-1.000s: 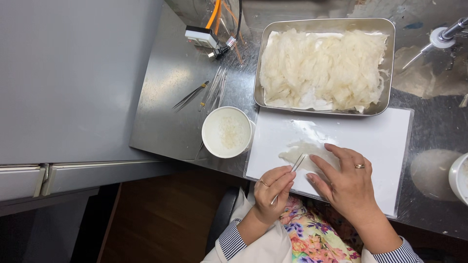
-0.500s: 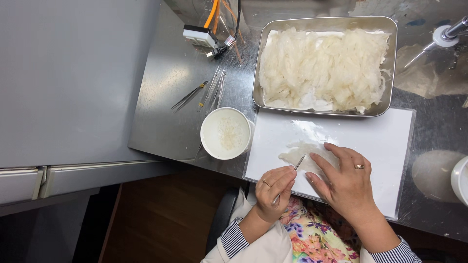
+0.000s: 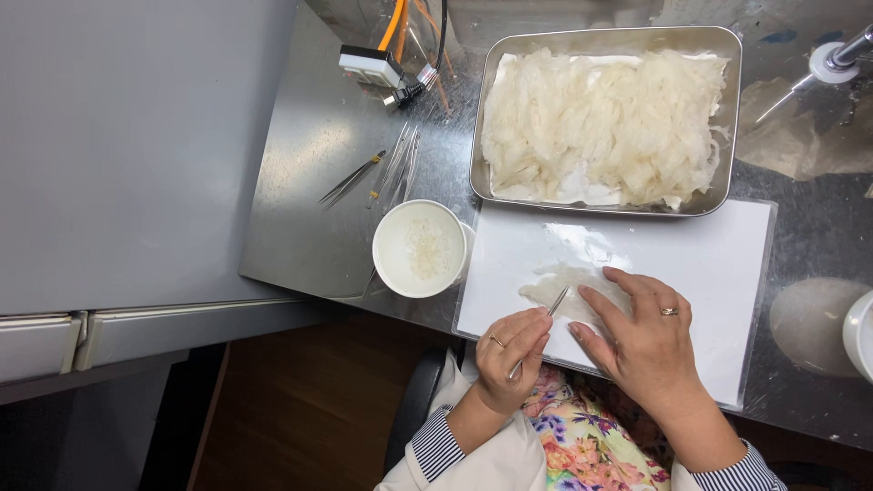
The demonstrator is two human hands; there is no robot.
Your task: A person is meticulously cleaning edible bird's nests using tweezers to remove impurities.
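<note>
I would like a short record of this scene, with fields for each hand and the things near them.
left hand: holds metal tweezers, tips on the translucent piece
right hand: fingers pressing the translucent piece
surface: white board on a steel counter
tray: metal, filled with pale stringy material
bowl: white, beside the board
spare tweezers: lying on the counter

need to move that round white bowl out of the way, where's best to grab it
Grip the white bowl by its rim on the left side, coming from above. That side faces bare steel counter, while the right rim sits against the white board. It stands upright holding liquid, so keep it level.
</note>
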